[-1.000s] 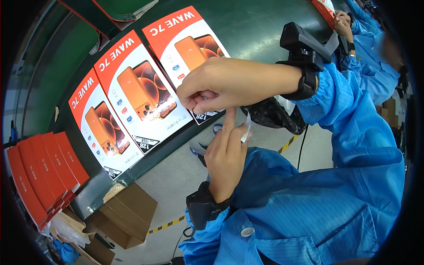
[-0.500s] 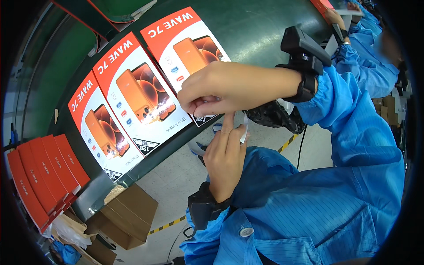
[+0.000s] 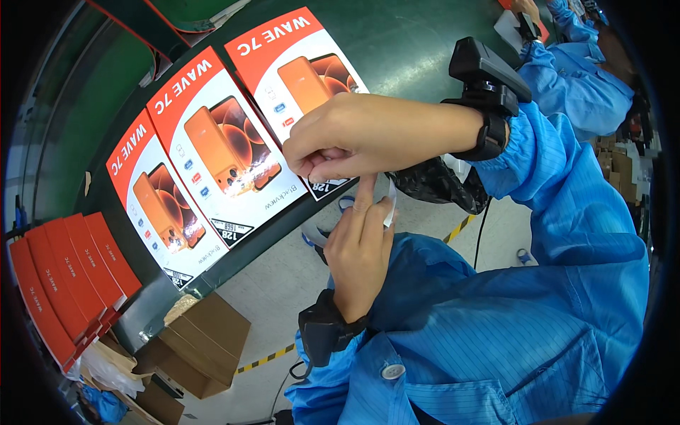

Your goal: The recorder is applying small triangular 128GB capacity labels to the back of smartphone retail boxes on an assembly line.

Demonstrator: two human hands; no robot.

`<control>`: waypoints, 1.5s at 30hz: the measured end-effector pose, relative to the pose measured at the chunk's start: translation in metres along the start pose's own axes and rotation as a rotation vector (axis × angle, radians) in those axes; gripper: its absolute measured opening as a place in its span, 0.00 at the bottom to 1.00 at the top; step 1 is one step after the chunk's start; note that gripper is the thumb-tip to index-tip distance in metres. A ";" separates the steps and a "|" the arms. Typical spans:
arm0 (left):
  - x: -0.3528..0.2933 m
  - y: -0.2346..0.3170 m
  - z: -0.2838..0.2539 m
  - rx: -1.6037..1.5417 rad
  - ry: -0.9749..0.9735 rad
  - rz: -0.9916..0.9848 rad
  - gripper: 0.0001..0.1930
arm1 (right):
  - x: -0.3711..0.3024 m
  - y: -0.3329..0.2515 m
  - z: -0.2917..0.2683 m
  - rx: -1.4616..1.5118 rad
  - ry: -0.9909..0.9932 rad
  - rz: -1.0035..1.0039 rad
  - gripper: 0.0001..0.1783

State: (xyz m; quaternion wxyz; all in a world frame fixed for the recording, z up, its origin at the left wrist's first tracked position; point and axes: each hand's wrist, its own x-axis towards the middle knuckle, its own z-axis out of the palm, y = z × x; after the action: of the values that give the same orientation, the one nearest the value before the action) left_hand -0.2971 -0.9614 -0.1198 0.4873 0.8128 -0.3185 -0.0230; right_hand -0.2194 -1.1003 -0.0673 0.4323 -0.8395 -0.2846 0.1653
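Observation:
Three red-and-white phone boxes lie side by side on the green table: a left box (image 3: 156, 202), a middle box (image 3: 219, 152) and a right box (image 3: 273, 53). My right hand (image 3: 336, 138) is over the lower part of the right box, fingers curled in. Its fingertips are partly hidden, and I cannot make out what they hold. Just below, my left hand (image 3: 358, 251) has its index finger stretched up to the right hand. A narrow white strip (image 3: 390, 202), like label backing, is gripped between its thumb and fingers.
Several red boxes (image 3: 67, 280) stand in a row at the left end of the green table (image 3: 404, 49). An opened cardboard carton (image 3: 205, 340) is below the table edge. A black plastic bag (image 3: 439, 185) hangs beyond my right wrist. A co-worker in blue (image 3: 577, 88) works at the far right.
My hands stay together in nearly the same place, with only slight finger movement at the right hand. The co-worker's arms at the far right have shifted.

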 end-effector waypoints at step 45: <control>0.175 -0.014 0.037 -0.860 -0.226 -0.515 0.06 | -0.247 0.148 -0.123 0.856 0.881 0.453 0.33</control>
State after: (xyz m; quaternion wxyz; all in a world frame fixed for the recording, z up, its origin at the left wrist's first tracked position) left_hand -0.1640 -1.0806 -0.1027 0.7186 0.5835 -0.1204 -0.3587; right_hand -0.2995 -1.4000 -0.1105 0.7588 -0.6218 0.1940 -0.0084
